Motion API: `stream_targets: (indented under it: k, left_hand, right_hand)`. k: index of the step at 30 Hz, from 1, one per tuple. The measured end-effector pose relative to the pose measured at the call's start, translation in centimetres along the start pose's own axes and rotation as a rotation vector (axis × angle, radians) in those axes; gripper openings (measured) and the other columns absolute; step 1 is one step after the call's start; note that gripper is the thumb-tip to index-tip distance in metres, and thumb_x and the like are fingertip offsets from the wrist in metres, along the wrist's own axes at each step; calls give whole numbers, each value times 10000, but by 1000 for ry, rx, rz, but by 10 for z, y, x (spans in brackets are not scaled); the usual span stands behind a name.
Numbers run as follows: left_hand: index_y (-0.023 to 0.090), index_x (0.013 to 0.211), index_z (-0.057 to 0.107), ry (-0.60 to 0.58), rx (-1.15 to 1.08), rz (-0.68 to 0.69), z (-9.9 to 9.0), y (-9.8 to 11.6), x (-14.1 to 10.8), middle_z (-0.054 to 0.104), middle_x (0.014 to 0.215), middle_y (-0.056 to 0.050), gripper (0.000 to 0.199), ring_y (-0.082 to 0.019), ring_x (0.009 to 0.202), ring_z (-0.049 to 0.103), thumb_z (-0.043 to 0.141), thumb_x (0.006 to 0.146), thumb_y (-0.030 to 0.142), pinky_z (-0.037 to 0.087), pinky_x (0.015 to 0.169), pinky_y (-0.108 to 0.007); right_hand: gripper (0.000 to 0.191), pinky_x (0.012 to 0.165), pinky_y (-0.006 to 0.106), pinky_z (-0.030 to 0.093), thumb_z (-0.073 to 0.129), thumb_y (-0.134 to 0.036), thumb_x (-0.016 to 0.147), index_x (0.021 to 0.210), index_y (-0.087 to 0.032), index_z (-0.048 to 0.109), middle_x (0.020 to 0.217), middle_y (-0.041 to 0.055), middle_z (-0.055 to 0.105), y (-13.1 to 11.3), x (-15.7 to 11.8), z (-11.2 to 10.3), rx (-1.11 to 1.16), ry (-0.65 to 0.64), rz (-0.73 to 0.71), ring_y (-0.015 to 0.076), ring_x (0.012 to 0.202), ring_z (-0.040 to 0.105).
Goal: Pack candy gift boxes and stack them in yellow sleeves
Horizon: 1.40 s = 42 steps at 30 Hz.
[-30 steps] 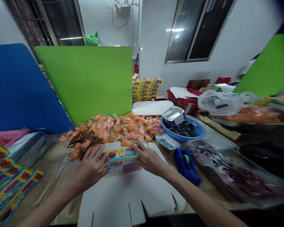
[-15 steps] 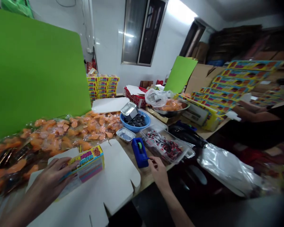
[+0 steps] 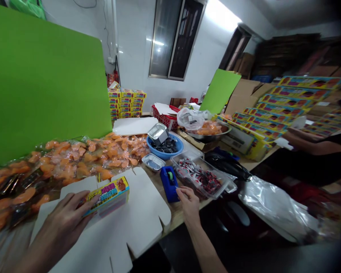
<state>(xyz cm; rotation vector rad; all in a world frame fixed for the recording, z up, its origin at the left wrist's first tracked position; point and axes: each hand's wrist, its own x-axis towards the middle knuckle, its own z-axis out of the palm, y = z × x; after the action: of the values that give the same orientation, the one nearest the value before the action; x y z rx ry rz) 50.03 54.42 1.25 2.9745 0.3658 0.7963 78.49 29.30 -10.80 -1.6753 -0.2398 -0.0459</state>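
My left hand (image 3: 69, 212) is closed around a small printed carton (image 3: 110, 194), yellow and blue with colourful lettering and a bear picture. The carton is over a flat white cardboard blank (image 3: 139, 216). At the front of a blue tape dispenser (image 3: 168, 185), my right hand (image 3: 189, 199) pinches thumb and finger together by its cutting edge, on what looks like the clear tape's end. A roll with a pale green core shows inside the dispenser.
Bagged orange pieces (image 3: 82, 155) cover the left of the table. Behind the dispenser are a foil tray (image 3: 153, 162), a blue basin (image 3: 176, 146) of black packets and a clear tub (image 3: 204, 170) of small sachets. Stacked cartons (image 3: 127, 103) stand behind; another person's arm (image 3: 309, 140) is at right.
The carton in my left hand has tilted so its printed top shows more. My right hand stays by the dispenser's edge. The whole view has shifted slightly.
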Motion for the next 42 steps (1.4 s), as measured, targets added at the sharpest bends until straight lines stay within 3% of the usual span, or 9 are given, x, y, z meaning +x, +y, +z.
stream_targets:
  k: [5, 10, 15, 17, 21, 24, 29, 35, 42]
  left_hand:
    - [403, 1171, 557, -32, -17, -71, 5, -8, 3, 553, 1110, 14, 337, -203, 993, 548, 440, 895, 249, 475, 855, -347]
    - [350, 1130, 580, -43, -28, -102, 4, -2, 6, 555, 1100, -4, 298, -201, 1011, 525, 439, 902, 218, 481, 861, -354]
    - [250, 1096, 628, -65, 47, -86, -7, 25, 0, 584, 1086, -69, 296, -232, 976, 516, 493, 847, 162, 508, 829, -385]
    - [209, 1081, 633, -62, 70, -80, -9, 36, -3, 584, 1086, -94, 297, -243, 968, 504, 508, 824, 126, 506, 825, -405]
    - [191, 1087, 618, -47, 91, -81, -9, 52, -8, 572, 1105, -102, 326, -259, 969, 485, 524, 793, 83, 499, 819, -433]
    - [183, 1082, 613, -57, 98, -99, -10, 59, -13, 573, 1085, -107, 324, -265, 964, 481, 529, 784, 87, 492, 809, -433]
    - [198, 1074, 604, -169, -18, -178, -25, 63, -9, 588, 1024, -84, 318, -247, 945, 485, 571, 758, 172, 467, 816, -396]
    - [196, 1163, 537, -256, 56, -343, -22, 52, 12, 636, 886, -97, 389, -278, 929, 525, 447, 859, 421, 460, 756, -424]
    - [34, 1241, 410, -223, 214, -181, -12, 50, 5, 621, 979, -166, 604, -288, 898, 584, 401, 880, 519, 467, 699, -393]
  right_hand:
    - [296, 841, 343, 444, 638, -430, 710, 648, -141, 647, 984, 96, 582, 15, -23, -7, 23, 43, 7, 217, 949, 553]
    - [296, 822, 353, 435, 656, -428, 682, 587, -148, 631, 846, 68, 613, 29, -19, -19, -86, -15, -25, 222, 867, 560]
    - [282, 659, 306, 485, 743, -405, 602, 691, -150, 665, 756, 25, 622, -11, -51, -6, 184, 82, 150, 170, 691, 558]
    - [289, 581, 276, 477, 768, -395, 580, 705, -148, 684, 687, 22, 625, -47, -79, 15, 316, -48, 252, 153, 616, 553]
    - [249, 505, 248, 427, 731, -385, 650, 642, -138, 702, 535, 24, 597, -115, -138, 72, 425, -540, 357, 131, 507, 516]
    - [337, 492, 249, 418, 686, -460, 689, 589, -138, 679, 502, 24, 586, -132, -161, 105, 437, -648, 356, 125, 479, 504]
    - [415, 472, 238, 396, 722, -517, 634, 531, -128, 620, 491, 18, 569, -114, -163, 117, 370, -570, 314, 115, 476, 480]
    - [395, 536, 259, 477, 795, -474, 545, 741, -148, 688, 681, 39, 655, -101, -147, 120, 382, -738, 423, 144, 590, 556]
    - [372, 648, 405, 551, 796, -370, 437, 748, -216, 662, 827, 77, 674, -76, -134, 124, 369, -769, 662, 222, 697, 620]
